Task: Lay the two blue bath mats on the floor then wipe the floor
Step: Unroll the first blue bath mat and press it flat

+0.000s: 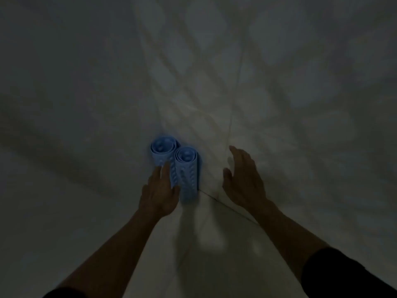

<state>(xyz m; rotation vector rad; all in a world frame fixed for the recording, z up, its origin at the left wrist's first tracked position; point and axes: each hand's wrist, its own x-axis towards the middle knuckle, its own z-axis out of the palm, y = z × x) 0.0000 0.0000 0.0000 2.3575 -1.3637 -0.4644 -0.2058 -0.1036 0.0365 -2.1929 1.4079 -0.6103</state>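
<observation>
1. The room is looking dim, and pale tiles are covering the floor (214,244) and the walls.
2. Two blue bath mats are standing rolled up like tubes, right in the corner where the floor is meeting the two walls.
3. The left roll (160,152) is standing a bit farther back, and the right roll (188,175) is standing in front of it. The two rolls are touching side by side.
4. Little round bumps are showing on the outside of both rolls, and their open tops are pointing up at the camera.
5. The left hand (160,193) is reaching in with its fingers stretched out flat. Its fingertips are resting against the side of the left roll, and its thumb side is lying against the right roll. It is not wrapping around either roll.
6. The right hand (242,179) is hanging in the air to the right of the rolls. It is wide open with the fingers spread a little, and it is not touching anything.
7. Both arms are coming in from the bottom edge, with dark sleeves (335,274) pushed up near the elbows.
8. A thin dark line between tiles is running along the floor edge, from the right roll out under the right hand.
</observation>
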